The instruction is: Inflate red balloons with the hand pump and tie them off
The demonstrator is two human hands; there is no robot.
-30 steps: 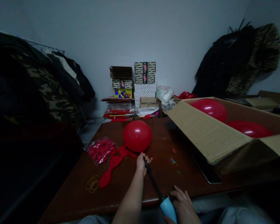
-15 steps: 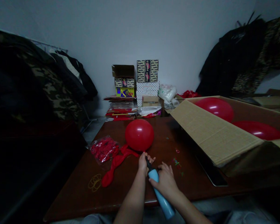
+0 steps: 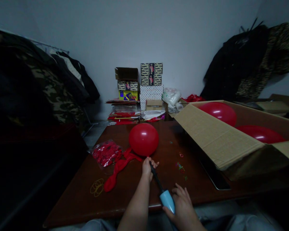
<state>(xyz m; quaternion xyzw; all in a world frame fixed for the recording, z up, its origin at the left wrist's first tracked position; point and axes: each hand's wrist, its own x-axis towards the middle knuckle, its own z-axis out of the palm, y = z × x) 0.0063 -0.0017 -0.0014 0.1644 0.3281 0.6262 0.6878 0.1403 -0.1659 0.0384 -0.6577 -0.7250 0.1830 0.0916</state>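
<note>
A round red balloon (image 3: 144,140) sits above the brown table, its neck at the fingers of my left hand (image 3: 148,168). My left hand is closed around the balloon's neck and the black tip of a pump. The light blue pump body (image 3: 167,201) lies nearer to me, with a long black shaft showing between it and my left hand. My right hand (image 3: 183,205) wraps around the blue body from the right, its fingers partly spread. Left of the balloon are a limp red balloon (image 3: 118,170) and a clear bag of red items (image 3: 107,153).
An open cardboard box (image 3: 219,138) with red balloons (image 3: 218,113) stands on the right, a dark phone-like slab (image 3: 215,175) beside it. Yellow rubber bands (image 3: 96,187) lie at the left, small colored bits (image 3: 180,166) at the right. Stacked boxes (image 3: 151,83) stand behind the table.
My right hand has drawn the blue pump body down toward me, exposing more of the black shaft. My left hand and the balloon have hardly moved. The view has shifted slightly.
</note>
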